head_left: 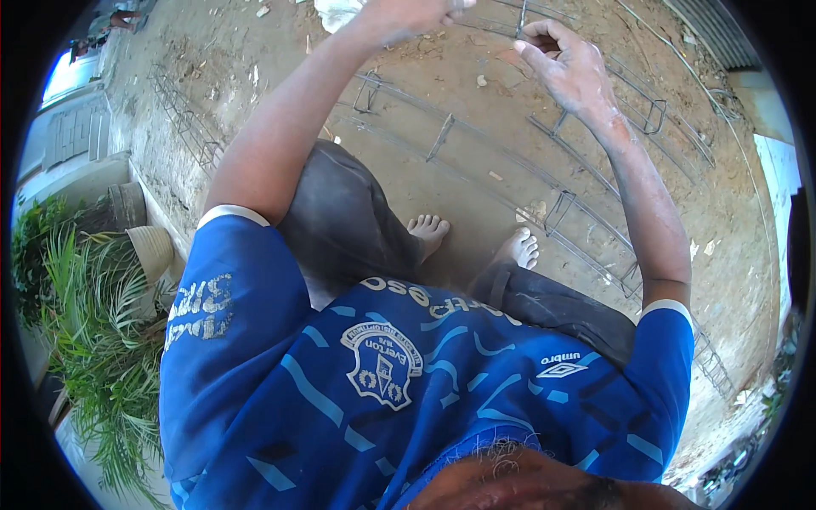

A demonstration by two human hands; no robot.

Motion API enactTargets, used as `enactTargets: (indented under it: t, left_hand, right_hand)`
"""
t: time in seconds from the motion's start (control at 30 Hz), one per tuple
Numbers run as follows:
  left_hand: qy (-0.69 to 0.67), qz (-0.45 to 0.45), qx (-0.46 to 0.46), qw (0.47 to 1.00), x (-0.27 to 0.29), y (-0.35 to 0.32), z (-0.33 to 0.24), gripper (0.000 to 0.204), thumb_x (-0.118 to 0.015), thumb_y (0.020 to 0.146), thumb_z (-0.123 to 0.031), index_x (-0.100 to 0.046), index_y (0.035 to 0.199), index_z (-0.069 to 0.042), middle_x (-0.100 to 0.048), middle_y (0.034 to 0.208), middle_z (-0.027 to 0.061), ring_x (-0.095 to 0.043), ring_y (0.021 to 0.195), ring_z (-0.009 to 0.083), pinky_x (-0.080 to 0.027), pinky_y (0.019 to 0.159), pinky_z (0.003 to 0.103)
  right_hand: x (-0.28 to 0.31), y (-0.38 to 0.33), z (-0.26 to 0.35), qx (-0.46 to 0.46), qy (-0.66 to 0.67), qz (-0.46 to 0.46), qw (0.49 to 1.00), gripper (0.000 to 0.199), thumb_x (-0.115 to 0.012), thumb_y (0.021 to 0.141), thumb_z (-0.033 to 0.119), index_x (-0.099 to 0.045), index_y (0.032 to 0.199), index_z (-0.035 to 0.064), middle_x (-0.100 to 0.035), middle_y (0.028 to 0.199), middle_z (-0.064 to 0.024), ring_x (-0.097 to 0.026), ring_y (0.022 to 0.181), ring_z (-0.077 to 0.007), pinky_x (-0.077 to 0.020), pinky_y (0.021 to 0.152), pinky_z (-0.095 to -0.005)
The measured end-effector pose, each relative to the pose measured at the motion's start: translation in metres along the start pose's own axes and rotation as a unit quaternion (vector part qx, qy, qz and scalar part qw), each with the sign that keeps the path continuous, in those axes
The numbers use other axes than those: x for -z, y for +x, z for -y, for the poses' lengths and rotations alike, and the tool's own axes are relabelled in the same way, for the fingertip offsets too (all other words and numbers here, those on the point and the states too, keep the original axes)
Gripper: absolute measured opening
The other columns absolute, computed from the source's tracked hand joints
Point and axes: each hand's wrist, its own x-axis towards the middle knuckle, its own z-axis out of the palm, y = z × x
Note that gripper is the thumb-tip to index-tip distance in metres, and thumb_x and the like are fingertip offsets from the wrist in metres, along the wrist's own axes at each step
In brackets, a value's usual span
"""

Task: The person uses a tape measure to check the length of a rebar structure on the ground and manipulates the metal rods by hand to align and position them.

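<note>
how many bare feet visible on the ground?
2. One foot is left of centre below the grey trouser leg; the other foot is just right of it, beside the long rebar cage. Both stand on dirt, toes showing; none appear hidden.

Outdoor construction yard, rebar work area.
Bare dirt ground (476, 195) w/ long steel rebar cages (586, 212) laid across it, corrugated metal sheet (718, 30) at edge, concrete wall (81, 140), potted palms (93, 323) alongside.
</note>
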Motion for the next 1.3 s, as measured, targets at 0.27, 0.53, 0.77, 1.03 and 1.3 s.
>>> enactTargets:
  t: [0.27,0.53,0.77,1.03,1.3]
  left_hand:
    - [-0.215,0.167,0.078,0.959,-0.038,0.011,-0.043,0.032,-0.066,0.092,-0.031,-0.074,0.089,0.000,-0.068,0.069,0.0064,-0.060,0.062,0.0141,-0.048,0.059,0.030]
    - [-0.250,0.066,0.075,0.963,-0.003,0.036,0.022,0.034,-0.068,0.091,-0.031,-0.072,0.094,0.002,-0.067,0.074,0.0047,-0.058,0.063,0.0123,-0.047,0.057,0.028]
    - [0.035,0.116,0.460,0.880,-0.033,-0.096,0.308,0.047,-0.063,0.091,-0.051,-0.067,0.076,-0.006,-0.064,0.065,0.0045,-0.056,0.053,0.0147,-0.043,0.050,0.034]
    - [-0.214,0.052,0.622,0.752,-0.131,-0.116,0.364,0.033,-0.065,0.092,-0.032,-0.067,0.075,-0.004,-0.066,0.069,0.0070,-0.055,0.048,0.0169,-0.040,0.040,0.032]
    - [-0.345,-0.144,0.652,0.660,-0.153,-0.127,0.391,0.027,-0.068,0.089,-0.026,-0.059,0.098,-0.002,-0.069,0.082,0.0154,-0.066,0.057,0.0254,-0.049,0.045,0.034]
  right_hand:
    - [-0.013,0.003,0.002,-0.042,0.127,0.100,0.986,0.046,-0.064,0.092,0.034,-0.059,0.123,-0.0006,-0.068,0.108,-0.0150,-0.066,0.102,-0.0236,-0.0509,0.092,-0.0387]
    - [0.010,0.002,-0.046,-0.138,0.399,0.013,0.906,0.035,-0.055,0.097,0.011,-0.053,0.129,-0.0031,-0.066,0.104,-0.0145,-0.068,0.093,-0.0196,-0.0538,0.086,-0.0305]
    - [0.134,-0.098,-0.090,-0.256,0.264,-0.011,0.930,0.023,-0.055,0.097,0.011,-0.061,0.115,-0.0002,-0.067,0.100,-0.0087,-0.067,0.089,-0.0165,-0.0516,0.081,-0.0272]
    - [0.129,-0.116,-0.094,-0.294,0.324,-0.044,0.898,0.020,-0.055,0.097,0.008,-0.060,0.115,0.0003,-0.065,0.101,-0.0088,-0.067,0.088,-0.0161,-0.0518,0.078,-0.0248]
    - [0.101,-0.122,-0.081,-0.312,0.342,-0.060,0.884,0.016,-0.055,0.097,0.007,-0.062,0.110,0.0009,-0.067,0.097,-0.0089,-0.068,0.084,-0.0166,-0.0526,0.074,-0.0255]
